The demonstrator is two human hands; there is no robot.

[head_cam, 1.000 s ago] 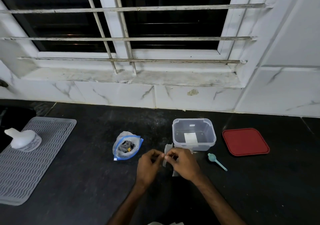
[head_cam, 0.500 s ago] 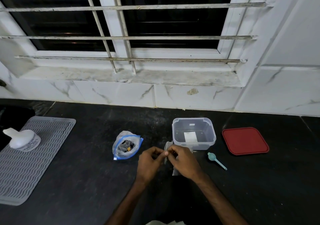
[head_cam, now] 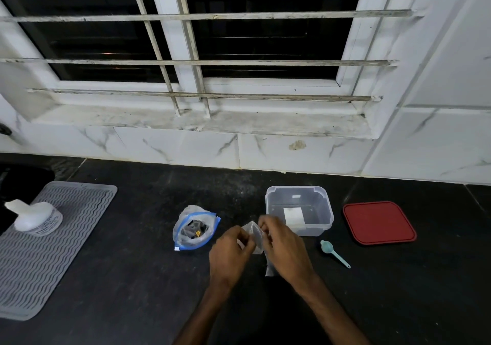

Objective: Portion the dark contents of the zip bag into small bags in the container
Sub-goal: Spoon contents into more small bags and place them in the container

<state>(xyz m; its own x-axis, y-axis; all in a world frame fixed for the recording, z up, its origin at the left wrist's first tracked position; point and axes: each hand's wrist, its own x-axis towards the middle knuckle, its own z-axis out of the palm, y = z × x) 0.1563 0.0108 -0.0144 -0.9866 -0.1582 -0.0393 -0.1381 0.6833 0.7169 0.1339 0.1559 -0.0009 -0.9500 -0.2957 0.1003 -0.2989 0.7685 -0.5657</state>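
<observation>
A blue-rimmed zip bag [head_cam: 194, 230] with dark contents stands open on the black counter [head_cam: 132, 278], left of my hands. My left hand [head_cam: 230, 251] and my right hand [head_cam: 284, 249] both pinch a small clear bag [head_cam: 254, 234], its mouth pulled apart between them. A clear plastic container [head_cam: 299, 210] sits just behind my right hand, with one small white packet on its floor. A teal scoop [head_cam: 334, 253] lies to the right of my right hand.
The container's red lid [head_cam: 378, 222] lies flat at the right. A grey ribbed mat [head_cam: 39, 243] at the left carries a white bottle [head_cam: 34, 218] on its side. Tiled wall and barred window stand behind the counter.
My hands have drawn apart a little, and the small bag's mouth now gapes open between them. Nothing else on the counter has moved.
</observation>
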